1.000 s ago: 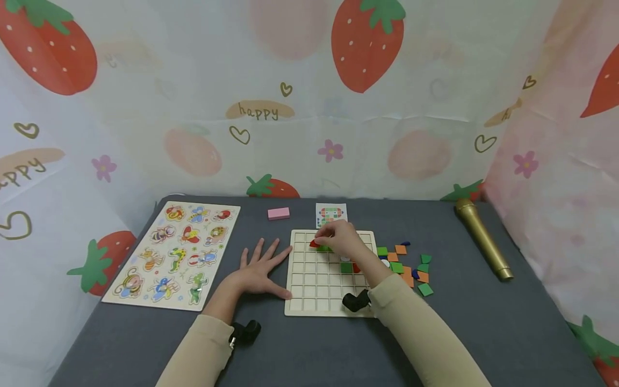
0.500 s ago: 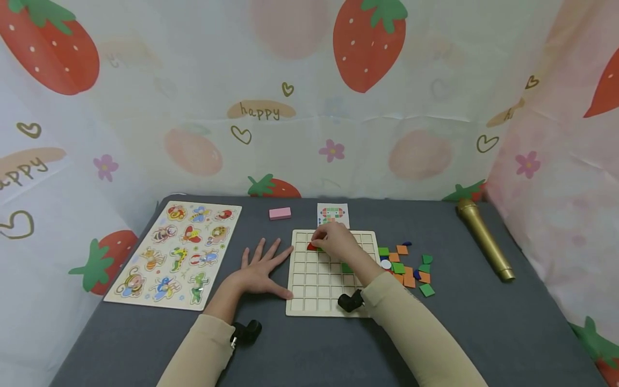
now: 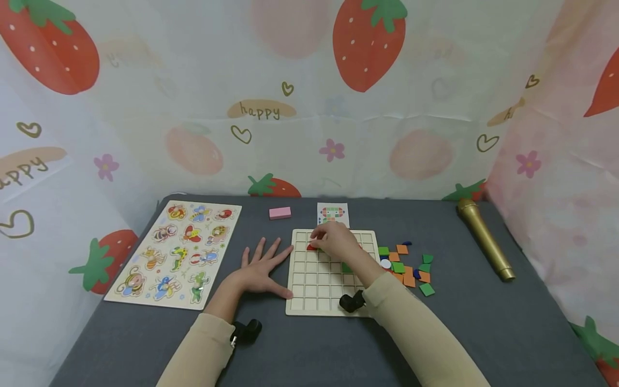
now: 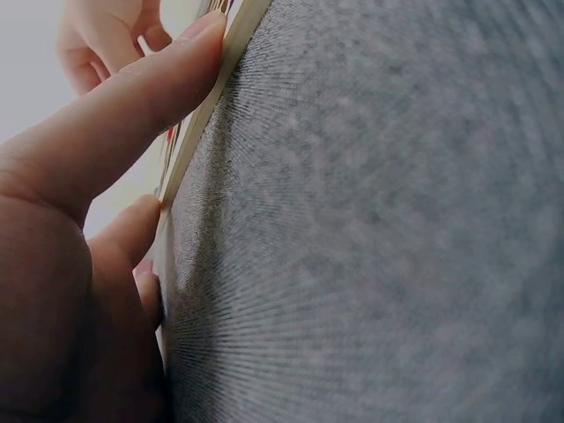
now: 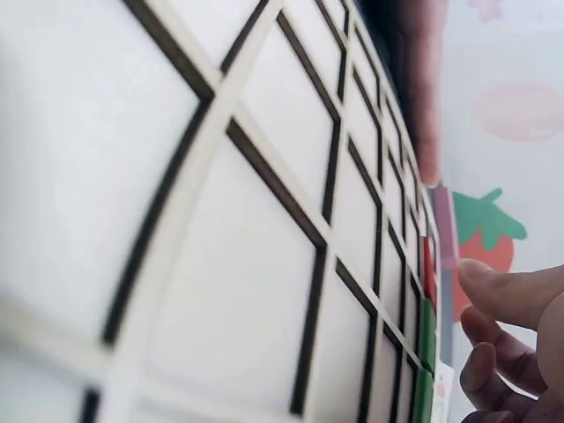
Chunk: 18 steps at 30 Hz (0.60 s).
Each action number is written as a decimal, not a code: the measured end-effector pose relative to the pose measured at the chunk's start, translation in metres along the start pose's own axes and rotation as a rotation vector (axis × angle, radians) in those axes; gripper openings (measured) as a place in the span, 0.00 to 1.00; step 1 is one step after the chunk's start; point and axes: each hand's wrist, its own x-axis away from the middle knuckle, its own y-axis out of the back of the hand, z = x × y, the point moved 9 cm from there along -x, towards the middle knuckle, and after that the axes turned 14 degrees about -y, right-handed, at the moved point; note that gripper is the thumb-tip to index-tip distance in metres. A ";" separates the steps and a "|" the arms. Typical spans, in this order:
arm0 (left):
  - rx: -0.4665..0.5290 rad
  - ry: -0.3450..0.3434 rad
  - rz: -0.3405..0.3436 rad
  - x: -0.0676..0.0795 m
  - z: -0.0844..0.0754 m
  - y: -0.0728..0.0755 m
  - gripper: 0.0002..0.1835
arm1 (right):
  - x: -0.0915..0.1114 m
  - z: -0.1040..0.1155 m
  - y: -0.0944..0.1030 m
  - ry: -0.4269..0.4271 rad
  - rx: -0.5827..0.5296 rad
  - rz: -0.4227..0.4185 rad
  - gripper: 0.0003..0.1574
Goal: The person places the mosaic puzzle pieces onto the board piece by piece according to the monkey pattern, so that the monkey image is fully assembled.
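My left hand lies with its fingers spread at the left edge of a pale wooden grid board. In the left wrist view its thumb and a fingertip touch the board's side. Over the board's upper left, my right hand has its fingertips close to a red piece. From the right wrist, this red piece appears seated in the grid beside green pieces, with the thumb a little apart from it. Another green piece lies mid-board, partly hidden by my right arm.
Several loose orange, green, blue and white pieces lie right of the board. A pattern card and a pink block sit behind it. An insect picture board is at left, a gold microphone-shaped object at right.
My right hand has shifted slightly left and down with the red piece, which now lies lower at the grid's upper left. The left hand stays in place.
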 end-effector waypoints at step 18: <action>0.016 0.004 -0.002 -0.001 -0.002 0.001 0.63 | 0.040 -0.046 0.044 -0.005 -0.109 -0.049 0.13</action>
